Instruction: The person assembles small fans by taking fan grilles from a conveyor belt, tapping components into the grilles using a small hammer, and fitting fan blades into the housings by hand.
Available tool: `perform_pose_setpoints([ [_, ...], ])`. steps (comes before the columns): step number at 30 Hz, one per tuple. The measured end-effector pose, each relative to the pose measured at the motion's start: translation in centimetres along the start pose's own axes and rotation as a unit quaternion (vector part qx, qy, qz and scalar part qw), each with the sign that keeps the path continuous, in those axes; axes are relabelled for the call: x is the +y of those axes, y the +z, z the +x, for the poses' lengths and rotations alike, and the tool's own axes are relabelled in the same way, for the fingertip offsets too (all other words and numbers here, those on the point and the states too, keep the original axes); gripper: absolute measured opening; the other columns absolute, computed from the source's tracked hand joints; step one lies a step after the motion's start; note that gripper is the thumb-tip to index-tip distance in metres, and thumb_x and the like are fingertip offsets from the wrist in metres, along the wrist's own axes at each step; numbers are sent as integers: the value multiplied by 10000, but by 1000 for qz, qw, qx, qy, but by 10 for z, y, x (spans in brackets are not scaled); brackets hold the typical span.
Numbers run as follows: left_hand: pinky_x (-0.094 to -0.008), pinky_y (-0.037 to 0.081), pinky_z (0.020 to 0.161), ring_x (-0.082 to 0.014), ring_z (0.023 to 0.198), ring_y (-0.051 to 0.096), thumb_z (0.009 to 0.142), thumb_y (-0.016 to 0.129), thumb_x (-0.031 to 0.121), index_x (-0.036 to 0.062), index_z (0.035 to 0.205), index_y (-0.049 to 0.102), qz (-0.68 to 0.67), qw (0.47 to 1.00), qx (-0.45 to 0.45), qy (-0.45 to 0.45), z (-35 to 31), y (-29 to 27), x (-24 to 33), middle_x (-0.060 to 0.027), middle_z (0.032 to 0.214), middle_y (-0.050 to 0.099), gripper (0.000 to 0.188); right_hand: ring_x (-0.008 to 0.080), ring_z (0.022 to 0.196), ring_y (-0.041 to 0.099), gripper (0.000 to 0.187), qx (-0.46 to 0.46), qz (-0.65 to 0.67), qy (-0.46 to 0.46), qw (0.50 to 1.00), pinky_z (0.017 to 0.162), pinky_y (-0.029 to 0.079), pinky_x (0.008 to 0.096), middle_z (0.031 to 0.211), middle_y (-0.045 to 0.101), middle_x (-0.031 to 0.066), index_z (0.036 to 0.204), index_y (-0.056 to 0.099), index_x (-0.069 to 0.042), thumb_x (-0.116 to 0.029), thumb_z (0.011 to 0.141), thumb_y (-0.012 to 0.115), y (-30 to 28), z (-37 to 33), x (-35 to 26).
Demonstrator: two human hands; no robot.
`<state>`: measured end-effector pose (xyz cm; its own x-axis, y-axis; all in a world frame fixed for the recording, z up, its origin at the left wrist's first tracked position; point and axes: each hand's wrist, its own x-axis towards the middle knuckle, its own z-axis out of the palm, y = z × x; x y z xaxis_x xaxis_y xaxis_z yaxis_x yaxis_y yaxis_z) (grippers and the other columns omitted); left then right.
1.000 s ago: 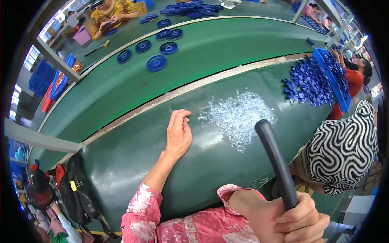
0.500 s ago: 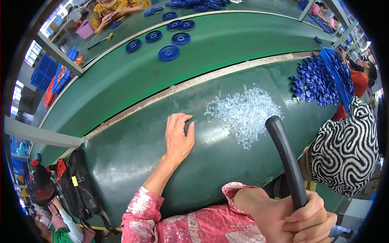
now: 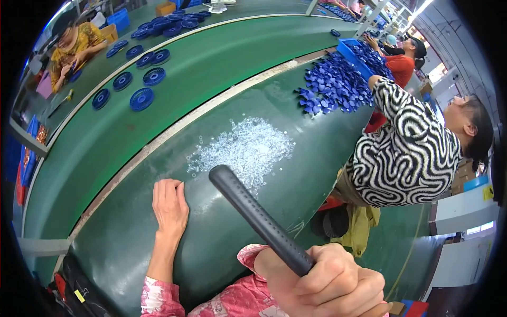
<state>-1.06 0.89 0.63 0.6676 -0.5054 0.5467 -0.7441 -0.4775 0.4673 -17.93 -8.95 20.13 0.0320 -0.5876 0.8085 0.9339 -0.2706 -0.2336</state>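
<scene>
My right hand [image 3: 334,280] is closed around the lower end of a black, slightly curved handle [image 3: 259,216] with rows of small dots along it. The handle rises toward the upper left, and its rounded end overlaps the near edge of a heap of small clear plastic pieces [image 3: 256,145]. What the handle's lower end joins is hidden by my fist. My left hand [image 3: 170,205] rests on the green tabletop [image 3: 119,227], left of and nearer than the heap. Its fingers are loosely extended and slightly bent, with nothing held.
Beyond the table runs a green conveyor belt [image 3: 195,87] carrying round blue slotted discs [image 3: 141,99]. Blue plastic pieces [image 3: 338,84] lie heaped at the far right beside a blue crate [image 3: 355,57]. A person in a black-and-white patterned shirt [image 3: 409,153] is close on the right.
The view has swung right, shifting the scene leftward. The neighbour in the patterned shirt shows more fully. My right hand still grips the handle, now leaning further left; my left hand stays on the table.
</scene>
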Motion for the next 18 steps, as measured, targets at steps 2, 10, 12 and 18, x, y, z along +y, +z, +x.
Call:
perform_pose_setpoints([
  [2, -435, 460, 722, -345, 814, 555, 853, 620, -38, -1, 893, 562, -5, 1000, 4, -3, -3, -1, 1, -150, 870, 549, 79, 133, 426, 356, 456, 6, -7, 14, 1000, 478, 397, 292, 649, 470, 34, 646, 396, -104, -322, 1045, 359, 2, 0, -3],
  [10, -431, 459, 693, -338, 785, 549, 886, 611, 26, 23, 922, 557, 3, 1000, -2, 19, -9, 7, 5, -141, 840, 532, 65, 140, 412, 363, 488, 38, 0, -20, 999, 431, 386, 304, 628, 489, 62, 631, 443, -85, -328, 1050, 382, 7, -6, 0],
  [12, -425, 460, 692, -329, 781, 551, 888, 612, 36, 29, 932, 572, 17, 1000, -10, 22, -12, 2, 2, -135, 837, 533, 60, 145, 407, 365, 494, 28, 5, -18, 999, 405, 376, 313, 629, 490, 67, 638, 458, -82, -337, 1053, 373, 9, -11, 0],
  [18, -420, 473, 688, -320, 796, 567, 875, 651, 83, 60, 944, 619, 21, 999, 15, 27, -10, 2, 3, -120, 829, 534, 79, 89, 388, 248, 458, -15, 5, -42, 999, 429, 320, 258, 639, 380, 1, 626, 368, -126, -295, 1051, 367, 2, -5, -6],
])
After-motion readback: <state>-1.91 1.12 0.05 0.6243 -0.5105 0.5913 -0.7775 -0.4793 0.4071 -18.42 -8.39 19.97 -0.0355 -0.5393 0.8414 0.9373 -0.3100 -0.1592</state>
